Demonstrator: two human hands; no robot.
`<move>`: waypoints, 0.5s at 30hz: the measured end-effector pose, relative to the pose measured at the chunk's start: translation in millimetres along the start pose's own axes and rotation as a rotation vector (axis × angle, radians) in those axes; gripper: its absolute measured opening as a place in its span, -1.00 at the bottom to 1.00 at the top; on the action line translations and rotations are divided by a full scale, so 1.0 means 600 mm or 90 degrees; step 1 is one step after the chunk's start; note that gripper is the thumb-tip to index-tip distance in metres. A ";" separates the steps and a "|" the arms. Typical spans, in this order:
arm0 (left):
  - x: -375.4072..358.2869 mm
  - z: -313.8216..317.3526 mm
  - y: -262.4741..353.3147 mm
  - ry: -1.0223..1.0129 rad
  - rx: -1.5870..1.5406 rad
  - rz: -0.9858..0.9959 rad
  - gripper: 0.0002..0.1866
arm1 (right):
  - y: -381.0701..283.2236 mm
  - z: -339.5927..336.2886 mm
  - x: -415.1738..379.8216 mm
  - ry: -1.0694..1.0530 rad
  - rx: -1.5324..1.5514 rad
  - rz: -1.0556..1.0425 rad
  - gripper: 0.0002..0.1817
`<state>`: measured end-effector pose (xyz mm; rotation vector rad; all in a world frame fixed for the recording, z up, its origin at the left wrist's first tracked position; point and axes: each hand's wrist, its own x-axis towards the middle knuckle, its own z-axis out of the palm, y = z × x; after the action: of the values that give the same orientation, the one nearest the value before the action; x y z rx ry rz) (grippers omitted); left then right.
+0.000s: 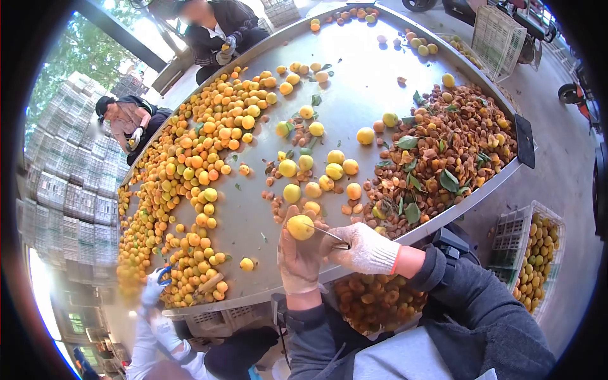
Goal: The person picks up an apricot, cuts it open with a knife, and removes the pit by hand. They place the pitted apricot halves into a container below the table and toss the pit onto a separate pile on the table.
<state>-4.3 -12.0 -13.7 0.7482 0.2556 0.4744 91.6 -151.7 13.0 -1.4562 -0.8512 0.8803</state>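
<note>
A yellow apricot (300, 227) is gripped by the fingers of my left hand (297, 266), which wears a stained, light-coloured glove. In a white knitted glove, my right hand (370, 248) is closed around a small knife (327, 233). Its thin blade points left, with the tip right at the apricot's side. Both hands are over the near edge of the metal table (263, 183). Just beyond them lie several loose apricots (334, 171). Below my right forearm, many orange apricot pieces (380, 297) fill a container.
A heap of brown pits and scraps (437, 158) with leaves covers the table's right side; whole apricots (196, 164) spread along the left. A crate of apricots (538, 263) stands at right. Co-workers sit around the table, one gloved hand (155, 285) at lower left. Stacked crates (69, 183) stand behind.
</note>
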 end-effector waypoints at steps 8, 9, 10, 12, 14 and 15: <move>-0.007 0.004 0.007 0.014 0.073 0.038 -0.46 | -0.013 0.014 0.012 0.033 -0.141 0.025 -0.81; -0.007 0.004 0.009 -0.005 0.135 0.061 -0.47 | -0.011 0.015 0.015 0.033 -0.144 0.027 -0.81; -0.009 0.007 0.012 -0.005 0.131 0.060 -0.47 | -0.008 0.016 0.017 -0.001 -0.143 0.033 -0.78; -0.015 0.021 0.020 0.015 0.232 0.076 -0.50 | 0.003 0.016 0.023 -0.035 -0.149 0.043 -0.74; -0.017 0.025 0.018 0.013 0.301 0.116 -0.51 | 0.012 0.016 0.034 -0.086 -0.076 0.116 -0.74; -0.016 0.029 0.017 0.011 0.378 0.156 -0.52 | 0.001 0.015 0.034 -0.091 -0.097 0.137 -0.73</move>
<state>-9.1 -20.8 6.3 1.3649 0.3268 0.6467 92.8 -129.8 11.3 -1.6547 -0.8936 1.1118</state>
